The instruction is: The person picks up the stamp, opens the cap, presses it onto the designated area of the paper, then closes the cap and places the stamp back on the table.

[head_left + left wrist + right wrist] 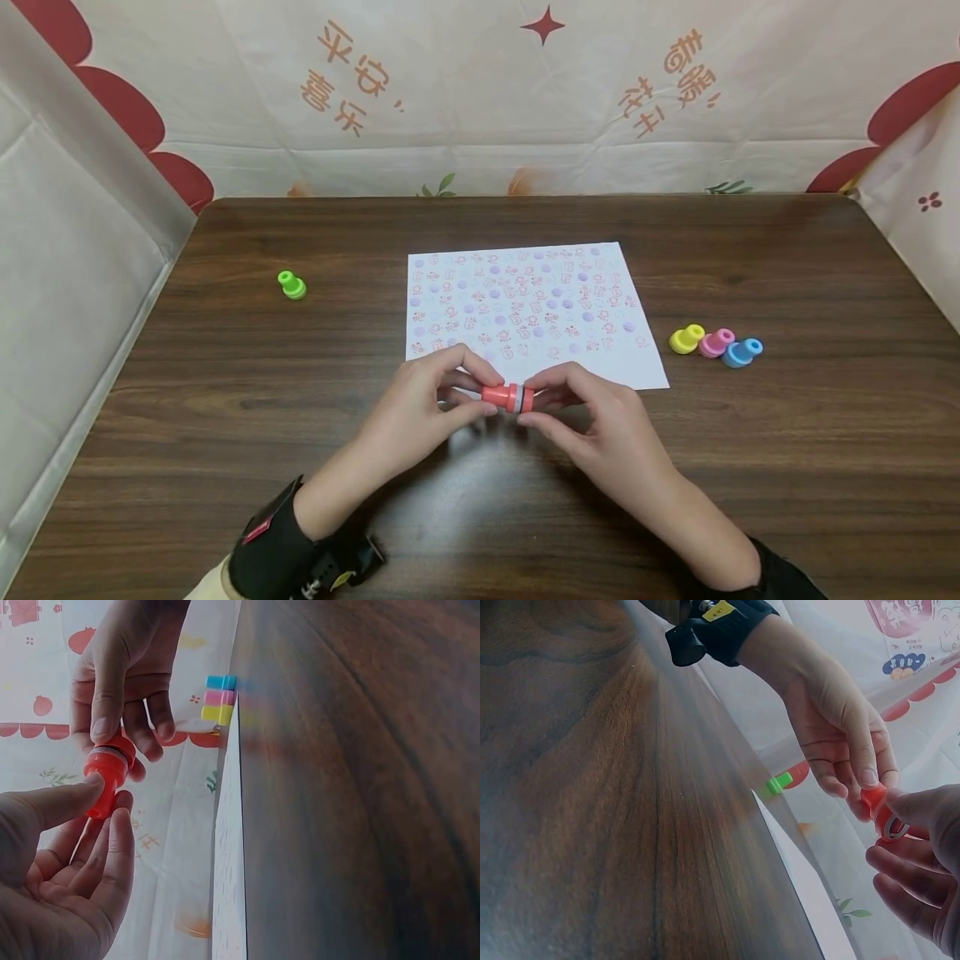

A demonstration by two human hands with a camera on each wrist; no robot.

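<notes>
The left hand and right hand pinch opposite ends of a red stamp between thumb and fingers, raised off the surface, just below the head view's centre. Above it in the frame lies a printed paper sheet. A green stamp sits upper left; yellow, pink and blue stamps cluster right.

Screened-off work spot, room type unclear: wood-grain table, pale, partly printed cloth on three sides
</notes>
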